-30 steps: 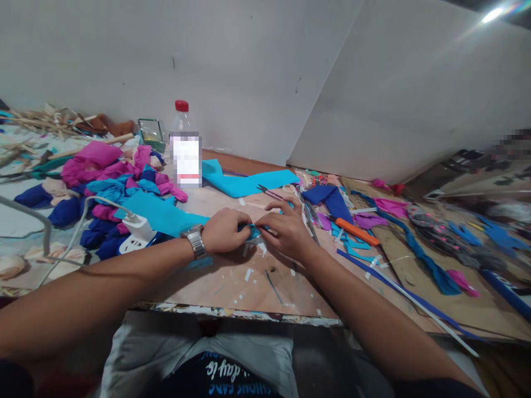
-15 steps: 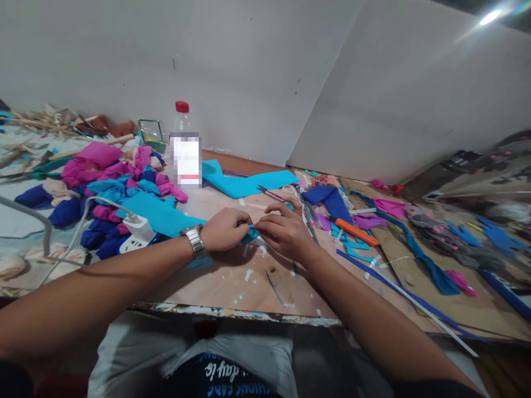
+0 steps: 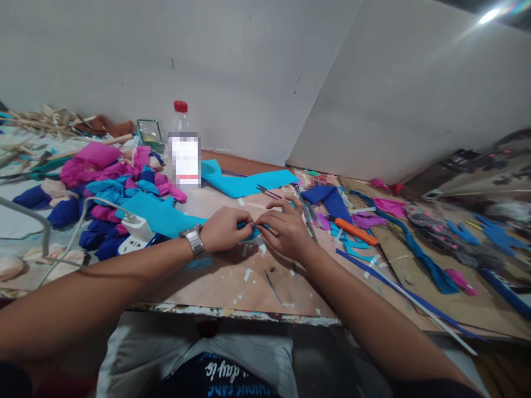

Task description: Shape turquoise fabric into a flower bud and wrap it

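Note:
My left hand (image 3: 226, 228), a metal watch at its wrist, is closed in a pinch on a bright blue crepe-like strip (image 3: 160, 214). This strip runs from the left, passes under the hand and shows bunched between the two hands. My right hand (image 3: 286, 226) meets the left one there, thumb and forefinger pinching the strip's gathered end. Its other fingers are raised. Scissors (image 3: 269, 192) point left just beyond those fingers; whether the hand holds their handles I cannot tell. Another blue strip (image 3: 236, 186) lies behind the hands.
Left is a heap of pink, blue and cream gathered pieces (image 3: 95, 160), with a charger (image 3: 139, 228) on a power strip. A red-capped bottle (image 3: 181, 119) stands by the wall. An orange cutter (image 3: 355, 232), scraps and a long white strip (image 3: 431, 312) lie right.
The fingertips have shifted slightly at the bunched blue strip, with the left thumb and forefinger drawn a little closer to the right fingers. The rest looks the same.

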Tool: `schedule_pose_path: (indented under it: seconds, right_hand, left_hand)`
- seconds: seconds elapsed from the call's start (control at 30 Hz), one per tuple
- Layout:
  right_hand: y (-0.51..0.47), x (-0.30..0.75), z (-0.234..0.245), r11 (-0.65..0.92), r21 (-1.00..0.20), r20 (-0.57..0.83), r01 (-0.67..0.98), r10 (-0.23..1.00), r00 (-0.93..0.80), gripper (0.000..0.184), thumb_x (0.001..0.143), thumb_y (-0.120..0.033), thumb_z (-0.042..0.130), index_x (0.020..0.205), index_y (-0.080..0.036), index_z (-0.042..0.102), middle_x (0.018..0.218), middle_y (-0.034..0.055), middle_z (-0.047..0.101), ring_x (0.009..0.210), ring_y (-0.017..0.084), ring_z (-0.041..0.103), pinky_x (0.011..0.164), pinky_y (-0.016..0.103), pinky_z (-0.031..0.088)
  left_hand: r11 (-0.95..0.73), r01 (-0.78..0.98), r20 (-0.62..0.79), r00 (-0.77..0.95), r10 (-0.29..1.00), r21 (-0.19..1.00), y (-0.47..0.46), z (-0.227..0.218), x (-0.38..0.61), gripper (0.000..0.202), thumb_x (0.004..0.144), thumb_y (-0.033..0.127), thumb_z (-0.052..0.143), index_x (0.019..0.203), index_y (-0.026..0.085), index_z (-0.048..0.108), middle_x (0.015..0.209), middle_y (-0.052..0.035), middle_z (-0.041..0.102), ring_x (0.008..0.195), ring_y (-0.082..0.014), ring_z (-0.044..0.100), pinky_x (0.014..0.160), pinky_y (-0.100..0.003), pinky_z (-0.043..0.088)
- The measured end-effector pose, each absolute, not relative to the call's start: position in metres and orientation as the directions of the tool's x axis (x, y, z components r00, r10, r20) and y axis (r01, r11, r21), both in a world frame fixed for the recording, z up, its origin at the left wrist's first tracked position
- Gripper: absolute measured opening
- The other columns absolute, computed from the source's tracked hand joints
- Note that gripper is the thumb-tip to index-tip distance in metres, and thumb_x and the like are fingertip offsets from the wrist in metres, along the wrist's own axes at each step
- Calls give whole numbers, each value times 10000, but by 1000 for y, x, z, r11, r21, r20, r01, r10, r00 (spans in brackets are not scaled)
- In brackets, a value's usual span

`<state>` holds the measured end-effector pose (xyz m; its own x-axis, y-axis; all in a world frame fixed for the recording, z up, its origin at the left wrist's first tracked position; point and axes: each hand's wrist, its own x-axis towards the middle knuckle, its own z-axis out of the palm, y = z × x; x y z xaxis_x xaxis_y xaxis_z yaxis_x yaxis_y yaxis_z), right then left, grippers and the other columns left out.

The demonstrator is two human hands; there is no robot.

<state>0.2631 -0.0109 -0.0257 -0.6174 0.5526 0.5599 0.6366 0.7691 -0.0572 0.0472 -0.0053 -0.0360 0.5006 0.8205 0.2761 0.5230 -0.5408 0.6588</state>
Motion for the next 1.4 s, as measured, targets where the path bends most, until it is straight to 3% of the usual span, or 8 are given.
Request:
schedule_pose_path:
  seconds: [0.13,0.33,0.5,0.67,1.07,1.4]
  right_hand:
    - [-11,260,-27,758,-95,557,645,578,-596,47,952,-242,648,932,-244,690,1056,16,772,1135,259,578,1117,516,255]
    - [-13,260,-26,735,-140,485,664,636,-601,48,940,-209,616,952,-238,652,1125,29,746,1221,296,532,1144,591,164]
    - [-13,260,-23,737,-159,430,657,651,-626,70,938,-196,569,949,-231,629,1167,51,721,1293,316,483,1166,607,135]
    - [-15,257,-20,717,-189,393,672,682,-617,97,958,-196,518,955,-232,608,1168,52,704,1324,308,470,1190,620,97]
    - [-8,261,-30,727,-282,434,626,678,-593,58,918,-209,568,903,-233,619,1066,44,713,1247,284,500,1154,561,216]
    - [-7,262,-29,729,-276,434,626,676,-596,112,974,-291,510,933,-226,592,1054,72,695,1212,290,498,1091,531,272]
  left_hand:
    - [-579,586,307,502,809,567,-7,-37,47,254,948,312,544,953,202,774,851,-36,775,739,-165,657,678,-280,382]
    - [-677,674,313,601,736,297,-7,-39,49,256,983,319,511,978,208,742,920,-65,779,798,-201,687,683,-298,391]
    - [-741,643,300,681,668,191,-5,-37,48,250,1016,260,466,986,188,703,940,-67,775,820,-199,685,761,-317,430]
    - [-755,628,298,696,653,188,-6,-35,49,273,1044,249,431,1006,174,691,961,-67,774,838,-197,692,800,-330,448]
    - [-700,671,270,647,713,243,-8,-42,48,327,1041,327,423,1083,216,727,935,-73,771,822,-222,686,721,-321,437]
    - [-663,627,329,576,748,409,-7,-40,47,275,1023,340,469,999,211,711,920,-47,765,818,-187,677,705,-282,413]
